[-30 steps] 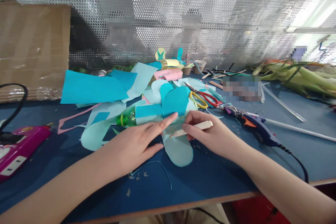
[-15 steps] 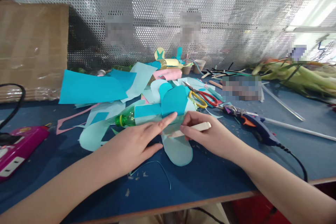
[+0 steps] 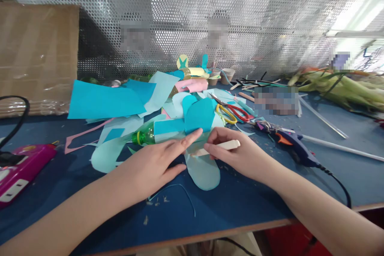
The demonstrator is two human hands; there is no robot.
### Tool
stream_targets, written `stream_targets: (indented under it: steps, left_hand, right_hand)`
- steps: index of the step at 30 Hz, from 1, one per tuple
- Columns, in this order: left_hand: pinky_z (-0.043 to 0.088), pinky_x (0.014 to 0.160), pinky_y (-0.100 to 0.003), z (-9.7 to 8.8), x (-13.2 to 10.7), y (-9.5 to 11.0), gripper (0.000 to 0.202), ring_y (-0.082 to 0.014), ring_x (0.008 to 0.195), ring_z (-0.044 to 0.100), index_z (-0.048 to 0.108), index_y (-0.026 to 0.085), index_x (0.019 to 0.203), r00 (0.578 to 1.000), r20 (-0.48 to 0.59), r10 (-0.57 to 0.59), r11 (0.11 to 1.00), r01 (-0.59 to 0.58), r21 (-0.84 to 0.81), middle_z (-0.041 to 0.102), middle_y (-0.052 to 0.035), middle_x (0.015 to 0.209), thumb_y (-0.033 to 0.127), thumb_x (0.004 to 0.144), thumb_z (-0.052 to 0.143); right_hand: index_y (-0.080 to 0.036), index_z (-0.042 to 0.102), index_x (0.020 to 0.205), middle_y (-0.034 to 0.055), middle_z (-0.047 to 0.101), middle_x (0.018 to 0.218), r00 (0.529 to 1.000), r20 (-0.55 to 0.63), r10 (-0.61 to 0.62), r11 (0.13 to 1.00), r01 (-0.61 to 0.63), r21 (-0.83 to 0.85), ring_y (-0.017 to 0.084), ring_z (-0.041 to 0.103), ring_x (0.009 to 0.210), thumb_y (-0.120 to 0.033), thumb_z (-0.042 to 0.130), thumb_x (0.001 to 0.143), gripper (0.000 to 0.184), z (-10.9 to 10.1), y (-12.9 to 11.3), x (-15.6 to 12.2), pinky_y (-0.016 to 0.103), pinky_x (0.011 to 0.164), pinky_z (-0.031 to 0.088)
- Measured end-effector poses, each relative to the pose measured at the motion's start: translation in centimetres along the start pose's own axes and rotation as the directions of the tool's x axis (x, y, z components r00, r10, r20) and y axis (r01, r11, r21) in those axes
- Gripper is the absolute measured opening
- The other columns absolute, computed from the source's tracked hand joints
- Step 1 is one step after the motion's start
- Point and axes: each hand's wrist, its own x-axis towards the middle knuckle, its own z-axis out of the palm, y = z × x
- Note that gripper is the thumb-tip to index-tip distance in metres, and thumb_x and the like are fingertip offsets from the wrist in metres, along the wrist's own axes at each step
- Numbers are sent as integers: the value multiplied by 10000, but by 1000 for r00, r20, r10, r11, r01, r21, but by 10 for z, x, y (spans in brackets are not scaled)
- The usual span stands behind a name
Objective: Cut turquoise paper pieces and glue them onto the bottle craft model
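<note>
A green plastic bottle (image 3: 146,133) lies on its side, wrapped in light and bright blue paper. A bright blue rounded paper piece (image 3: 199,116) stands out from its far side, and a pale blue paper lobe (image 3: 205,174) extends toward me. My left hand (image 3: 163,154) rests flat on the wrapped bottle, fingers stretched, index fingertip at the blue paper. Pinched in my right hand (image 3: 232,148) is a white pen-like stick (image 3: 229,144), held like a pencil. Its tip points left over the pale lobe, near its base; whether it touches is hard to tell.
Red-and-yellow-handled scissors (image 3: 235,113) lie behind the bottle. At right is a dark blue glue gun (image 3: 295,148) with its cord. Blue paper sheets (image 3: 109,100), a magenta power strip (image 3: 27,172), a cardboard box (image 3: 39,56) and corn husks (image 3: 339,84) surround the work.
The white stick in my right hand has shifted very slightly left, with the fingers. My left hand and the bottle keep their places.
</note>
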Motion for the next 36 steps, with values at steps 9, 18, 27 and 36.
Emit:
stream_targets:
  steps: [9,18,27,36]
  left_hand:
    - [501,835,-283,1,-2,-1,718,-200,1028,653,61,419,1503,1000,-16,6,1000,-6,4,648,4,1195,273,942,485]
    - [513,825,-290,1,0,0,737,-208,1036,652,49,419,1503,1000,-2,-3,1000,3,14,641,-3,1220,264,937,495]
    - [503,885,-301,0,-1,1,730,-208,1120,624,59,418,1502,1000,-9,0,1000,0,1,604,-2,1303,251,940,493]
    - [513,871,-324,2,-1,-1,778,-214,1111,626,25,463,1488,1000,-13,4,1000,-4,-3,609,17,1290,243,930,521]
  right_hand:
    - [-212,520,737,-29,566,650,1000,8,-10,1000,10,12,110,435,551,-349,564,841,177,1,2,0,243,516,333]
    - [-212,529,742,-26,572,653,1000,12,10,1000,-10,6,119,456,573,-330,570,827,152,1,0,-1,252,534,344]
    - [-214,513,723,-32,565,645,1000,-23,8,1000,-8,-12,115,443,560,-299,566,824,142,1,0,0,249,522,339]
    - [-214,514,729,-28,571,650,1000,-28,-13,999,12,-34,115,444,562,-329,562,839,166,1,2,1,249,522,332]
